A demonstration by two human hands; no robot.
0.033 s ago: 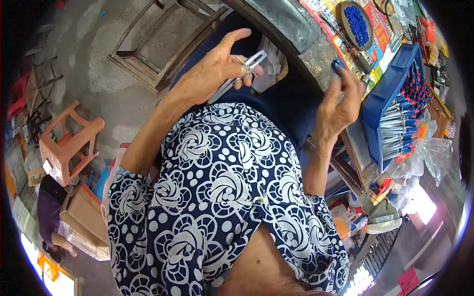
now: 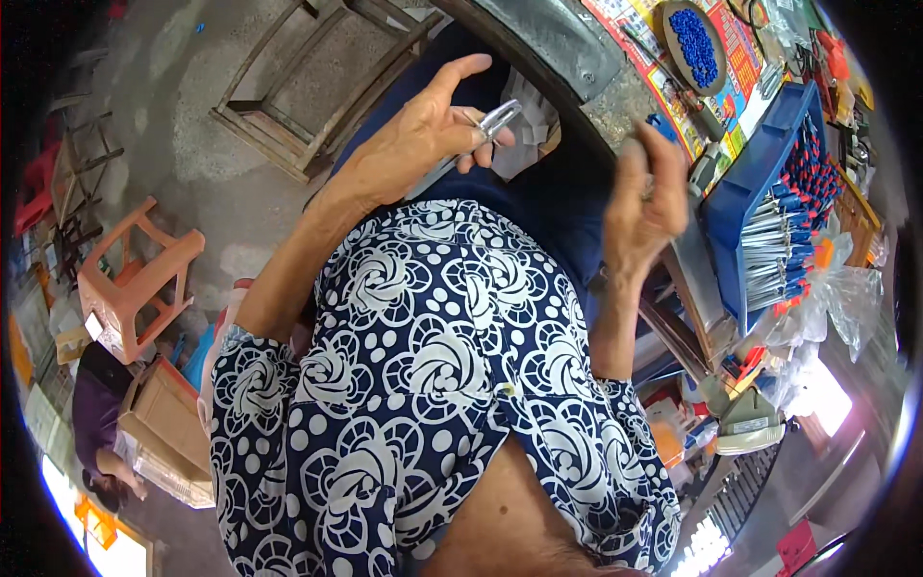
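My left hand [image 2: 437,130] is closed round slim silver metal rods [image 2: 498,117], its index finger stretched out. The rods stick out past the fingers at the top, and their other ends show below the palm. Near the table's edge is my right hand [image 2: 646,197], slightly blurred, with thumb and index finger bent toward each other. Anything between those fingertips is too small or hidden to make out. Just beyond them shows a small blue piece [image 2: 661,125]; I cannot tell whether it touches the hand. An oval dish [image 2: 665,43] on the table holds many small blue pieces [image 2: 696,48].
A blue tray [image 2: 728,216] to my right holds many thin metal-shafted tools [image 2: 774,250] with blue and red ends. Clear plastic bags [image 2: 851,288] lie beside it. At left are a wooden frame [image 2: 298,144], an orange plastic stool [image 2: 135,279], a cardboard box [image 2: 168,413] and another person [image 2: 96,413].
My right hand has shifted left, away from the tray and toward my left hand. My left hand has barely moved and still grips the rods.
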